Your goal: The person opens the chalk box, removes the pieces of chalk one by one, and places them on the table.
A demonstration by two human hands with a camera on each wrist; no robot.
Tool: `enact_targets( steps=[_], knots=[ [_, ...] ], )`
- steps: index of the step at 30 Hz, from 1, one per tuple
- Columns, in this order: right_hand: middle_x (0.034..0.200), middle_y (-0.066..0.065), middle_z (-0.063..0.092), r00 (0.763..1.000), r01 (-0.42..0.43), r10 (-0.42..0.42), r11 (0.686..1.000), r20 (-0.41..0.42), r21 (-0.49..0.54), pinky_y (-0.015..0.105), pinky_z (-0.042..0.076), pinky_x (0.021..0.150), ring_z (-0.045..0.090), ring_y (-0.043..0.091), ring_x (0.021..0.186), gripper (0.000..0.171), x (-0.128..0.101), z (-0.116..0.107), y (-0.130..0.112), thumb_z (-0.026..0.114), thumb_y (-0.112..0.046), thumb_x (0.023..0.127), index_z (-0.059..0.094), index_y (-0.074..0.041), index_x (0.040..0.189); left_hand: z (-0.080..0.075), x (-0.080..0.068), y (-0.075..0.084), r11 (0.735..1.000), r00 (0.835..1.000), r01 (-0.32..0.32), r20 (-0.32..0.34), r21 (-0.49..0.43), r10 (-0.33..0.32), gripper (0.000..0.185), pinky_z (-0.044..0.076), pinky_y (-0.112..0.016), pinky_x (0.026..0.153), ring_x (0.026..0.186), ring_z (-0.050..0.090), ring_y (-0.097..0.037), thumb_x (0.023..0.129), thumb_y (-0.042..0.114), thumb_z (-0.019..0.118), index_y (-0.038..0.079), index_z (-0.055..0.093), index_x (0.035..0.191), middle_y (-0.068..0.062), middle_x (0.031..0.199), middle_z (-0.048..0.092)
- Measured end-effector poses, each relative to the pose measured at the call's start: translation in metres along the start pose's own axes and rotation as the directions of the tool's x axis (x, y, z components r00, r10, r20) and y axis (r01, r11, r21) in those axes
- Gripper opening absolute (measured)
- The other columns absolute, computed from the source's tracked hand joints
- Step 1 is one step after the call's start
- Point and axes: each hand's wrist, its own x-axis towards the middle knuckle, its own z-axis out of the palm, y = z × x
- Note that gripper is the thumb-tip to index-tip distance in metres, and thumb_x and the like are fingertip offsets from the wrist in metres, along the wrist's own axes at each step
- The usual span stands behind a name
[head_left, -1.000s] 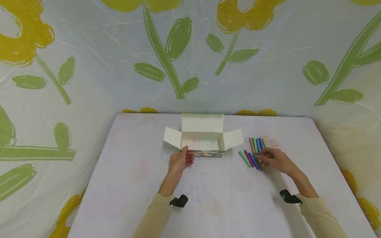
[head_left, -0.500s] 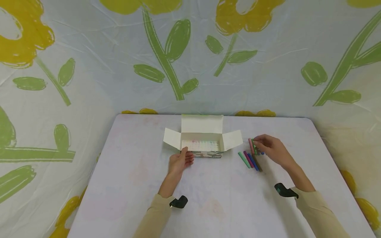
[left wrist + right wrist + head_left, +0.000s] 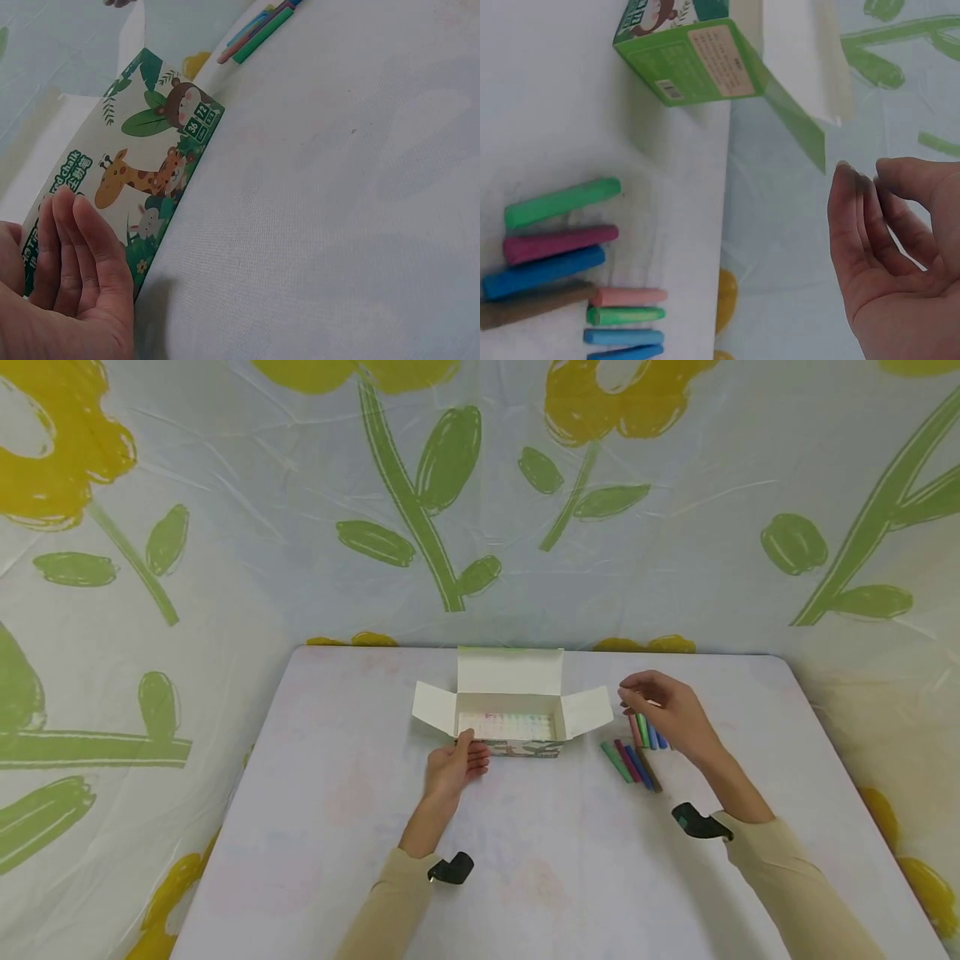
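Observation:
An open chalk box (image 3: 517,747) with animal pictures on its front (image 3: 150,165) stands mid-table, flaps spread, pastel chalk ends showing inside. My left hand (image 3: 453,766) rests flat against its front left, fingers straight (image 3: 67,292). My right hand (image 3: 663,706) hovers just right of the box's right flap, fingers loosely curled with nothing seen in them (image 3: 889,247). Under and in front of it lie loose chalks: a near group of green, magenta, blue and brown (image 3: 632,762) (image 3: 555,240), and a far group of pink, green and blue (image 3: 645,732) (image 3: 626,315).
The pale table (image 3: 525,860) has rounded far corners and meets a flower-printed cloth backdrop (image 3: 420,510) just behind the box. A black wrist camera sits on each sleeve (image 3: 450,867) (image 3: 697,822).
My right hand has moved from the near chalks, over the far group, up and left toward the box's right flap. The left hand and the box have stayed still.

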Motion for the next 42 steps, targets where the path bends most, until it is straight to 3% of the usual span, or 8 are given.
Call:
enact_targets(
  steps=[5, 15, 19, 28, 37, 42],
  knots=[
    [0.111, 0.021, 0.069, 1.0, 0.015, -0.016, 0.999, 0.025, 0.03, 0.01, 0.053, 0.08, 0.07, 0.012, 0.09, 0.025, 0.01, 0.01, -0.007, 0.064, -0.008, 0.102, 0.064, 0.005, 0.123, -0.001, -0.001, 0.001, 1.0, 1.0, -0.001, 0.003, 0.009, 0.001, 0.041, 0.06, -0.023, 0.068, 0.071, 0.069, -0.011, 0.103, 0.031, 0.062, -0.008, 0.071, 0.096, -0.007, 0.081, 0.073],
    [0.108, 0.019, 0.071, 0.997, 0.029, -0.033, 0.998, 0.071, 0.055, 0.013, 0.054, 0.077, 0.07, 0.034, 0.094, 0.024, 0.024, 0.036, -0.022, 0.066, -0.011, 0.102, 0.065, 0.004, 0.12, 0.0, -0.001, 0.0, 1.0, 1.0, 0.003, -0.003, 0.011, -0.003, 0.039, 0.06, -0.024, 0.068, 0.071, 0.069, -0.012, 0.103, 0.031, 0.063, -0.005, 0.071, 0.092, -0.007, 0.082, 0.073],
    [0.107, 0.02, 0.071, 0.995, 0.018, -0.024, 0.997, 0.092, 0.074, 0.016, 0.055, 0.075, 0.07, 0.034, 0.093, 0.024, 0.03, 0.047, -0.023, 0.067, -0.011, 0.101, 0.066, 0.004, 0.119, 0.0, 0.0, -0.001, 1.0, 1.0, 0.001, -0.002, 0.01, -0.001, 0.039, 0.061, -0.024, 0.069, 0.071, 0.069, -0.012, 0.103, 0.031, 0.062, -0.006, 0.071, 0.092, -0.007, 0.082, 0.073],
    [0.109, 0.017, 0.071, 0.993, 0.022, -0.033, 0.995, 0.115, 0.095, 0.013, 0.052, 0.086, 0.068, 0.031, 0.098, 0.023, 0.039, 0.075, -0.029, 0.067, -0.013, 0.101, 0.067, 0.003, 0.119, 0.0, -0.001, 0.001, 1.0, 1.0, 0.015, -0.007, -0.005, -0.015, 0.038, 0.061, -0.024, 0.068, 0.07, 0.069, -0.011, 0.103, 0.029, 0.061, -0.006, 0.071, 0.092, -0.007, 0.08, 0.073],
    [0.109, 0.015, 0.071, 0.989, 0.045, -0.057, 0.995, 0.135, 0.09, 0.047, 0.058, 0.093, 0.067, 0.03, 0.102, 0.025, 0.043, 0.099, -0.03, 0.069, -0.013, 0.1, 0.066, 0.004, 0.118, 0.001, -0.001, 0.001, 1.0, 1.0, 0.013, 0.002, -0.006, -0.013, 0.038, 0.06, -0.023, 0.067, 0.069, 0.069, -0.011, 0.103, 0.029, 0.062, -0.006, 0.071, 0.092, -0.007, 0.079, 0.073],
    [0.106, 0.016, 0.071, 0.987, 0.069, -0.084, 0.991, 0.137, 0.113, 0.05, 0.058, 0.09, 0.068, 0.032, 0.099, 0.023, 0.044, 0.111, -0.031, 0.068, -0.011, 0.1, 0.066, 0.005, 0.117, 0.001, -0.001, 0.001, 1.0, 1.0, 0.008, 0.0, 0.002, -0.008, 0.041, 0.06, -0.023, 0.067, 0.069, 0.068, -0.011, 0.103, 0.03, 0.063, -0.009, 0.071, 0.096, -0.007, 0.08, 0.073]
  ],
)
